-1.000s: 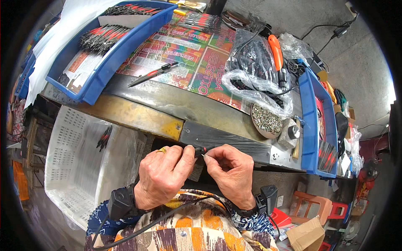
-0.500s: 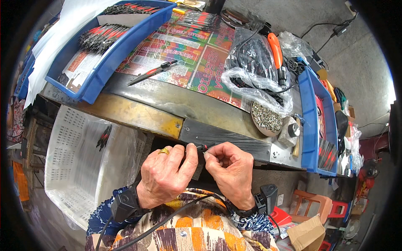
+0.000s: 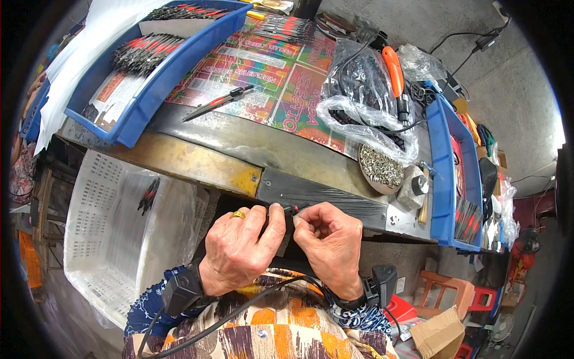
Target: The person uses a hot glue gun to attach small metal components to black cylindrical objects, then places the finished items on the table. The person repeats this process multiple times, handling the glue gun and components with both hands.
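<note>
Navy-blue, white-patterned fabric sleeves [image 3: 142, 308] meet boxy black wrist devices [image 3: 181, 291] on dark straps [image 3: 371, 292]; a gold-coloured ring [image 3: 238, 214] circles a finger of the left hand [image 3: 236, 254], and a black cable [image 3: 257, 295] crosses a cream garment [image 3: 284, 329] blocked in orange and dark purple.

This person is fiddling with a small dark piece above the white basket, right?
Not above the white basket: the head view shows the small dark piece by the bench's black front edge. The rest is right.

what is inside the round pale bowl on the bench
Many small, silvery metal cylinders fill the round pale bowl. They cover its bottom, so anything beneath them cannot be seen.
</note>
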Available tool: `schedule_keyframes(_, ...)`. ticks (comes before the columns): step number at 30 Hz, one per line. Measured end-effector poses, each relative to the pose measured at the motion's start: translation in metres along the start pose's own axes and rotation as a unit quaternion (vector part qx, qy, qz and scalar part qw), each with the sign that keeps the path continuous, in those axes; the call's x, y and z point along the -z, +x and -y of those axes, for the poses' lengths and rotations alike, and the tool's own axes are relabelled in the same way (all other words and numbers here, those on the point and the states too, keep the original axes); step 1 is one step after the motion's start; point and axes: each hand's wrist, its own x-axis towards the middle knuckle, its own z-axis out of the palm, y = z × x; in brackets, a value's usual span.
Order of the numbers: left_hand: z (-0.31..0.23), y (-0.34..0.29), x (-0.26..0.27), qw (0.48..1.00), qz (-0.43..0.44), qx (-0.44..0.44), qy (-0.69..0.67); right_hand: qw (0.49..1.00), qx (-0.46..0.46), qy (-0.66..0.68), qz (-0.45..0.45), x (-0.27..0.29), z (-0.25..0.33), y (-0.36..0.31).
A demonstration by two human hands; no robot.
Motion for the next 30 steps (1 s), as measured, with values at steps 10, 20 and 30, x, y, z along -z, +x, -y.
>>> schedule_keyframes(10,-0.001,0.0,-0.004,1.0,-0.009,0.008,0.0,1.0,0.016,-0.002,-0.018,-0.002,-0.004,0.002)
schedule_keyframes(20,-0.007,0.005,0.003,0.992,0.008,0.095,-0.085,0.973,-0.143,0.179,0.02,0.005,0.008,0.003)
schedule_keyframes(30,-0.013,0.008,0.006,0.98,0.008,0.137,-0.144,0.926,-0.154,0.328,0.111,0.01,-0.012,0.004)
